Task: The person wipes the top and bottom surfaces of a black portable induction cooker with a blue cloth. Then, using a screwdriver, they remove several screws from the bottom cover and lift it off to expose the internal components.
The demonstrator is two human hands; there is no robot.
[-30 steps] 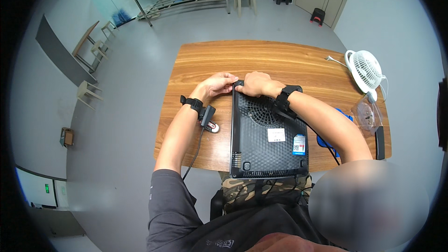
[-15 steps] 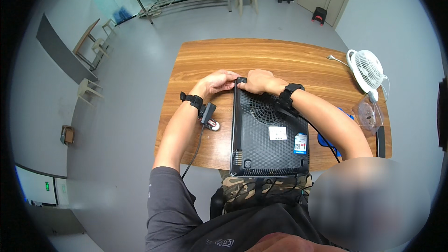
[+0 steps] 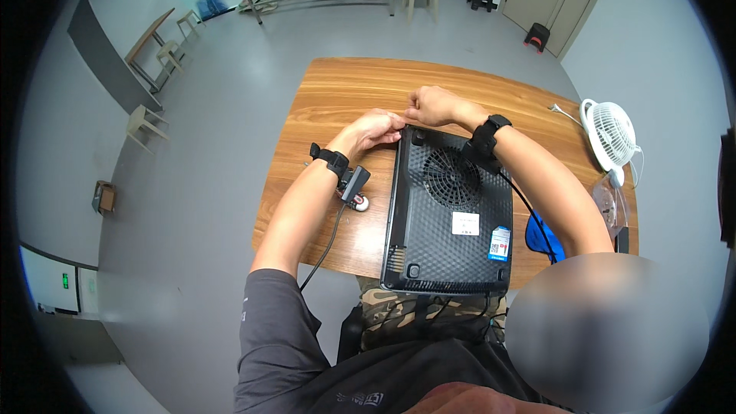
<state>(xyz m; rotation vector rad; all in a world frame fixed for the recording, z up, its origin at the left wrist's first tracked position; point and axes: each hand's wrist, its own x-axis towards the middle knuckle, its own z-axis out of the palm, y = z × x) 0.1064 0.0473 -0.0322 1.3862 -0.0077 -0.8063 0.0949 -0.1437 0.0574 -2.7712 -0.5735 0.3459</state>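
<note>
A black induction cooker lies underside up at the table's near edge, with its round fan grille, rubber feet and two stickers showing. My left hand is closed at its far left corner, thumb and fingers pressed against the edge there. Just beyond that corner, above the tabletop, my right hand is curled with its fingers drawn together. Its fingertips come close to those of my left hand, and whatever they pinch is hidden. Black straps with small cabled devices sit on both wrists.
The wooden table carries a white fan and a clear plastic piece at the right. A blue item lies partly under my right forearm. A small red-and-white object is by my left wrist.
My right hand has lifted off the cooker's underside and moved to beyond its far left corner, fingers curled. My left hand stays at that corner. The view has shifted slightly.
</note>
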